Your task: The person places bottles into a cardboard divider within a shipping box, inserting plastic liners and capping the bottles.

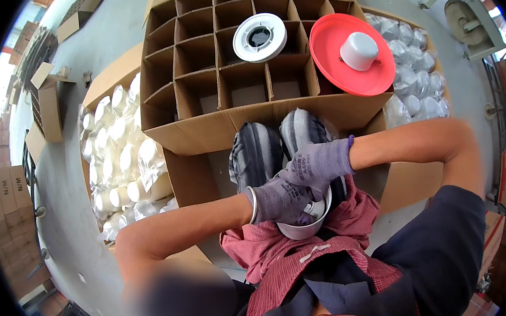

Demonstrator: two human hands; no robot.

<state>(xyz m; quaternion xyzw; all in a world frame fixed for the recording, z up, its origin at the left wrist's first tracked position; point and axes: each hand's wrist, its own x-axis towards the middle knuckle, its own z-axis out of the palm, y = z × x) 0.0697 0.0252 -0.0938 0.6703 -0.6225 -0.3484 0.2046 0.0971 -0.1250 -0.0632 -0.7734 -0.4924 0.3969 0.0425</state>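
Note:
A white round pot-like container (301, 231) sits in my lap between my knees, with a smaller white part (315, 208) partly visible inside. My left hand (279, 200), in a grey-purple glove, reaches into the container with its fingers curled. My right hand (314, 166), gloved the same way, lies closed over the left one at the far rim. What the fingers of either hand grip is hidden by the gloves.
In front of me stands a cardboard box with dividers (203, 123). On it rest a white ring-shaped part (273, 49) and a red round plate (331, 62) carrying a white cup (359, 51). Boxes of bagged white cups (118, 148) and clear-wrapped parts (415, 68) flank it.

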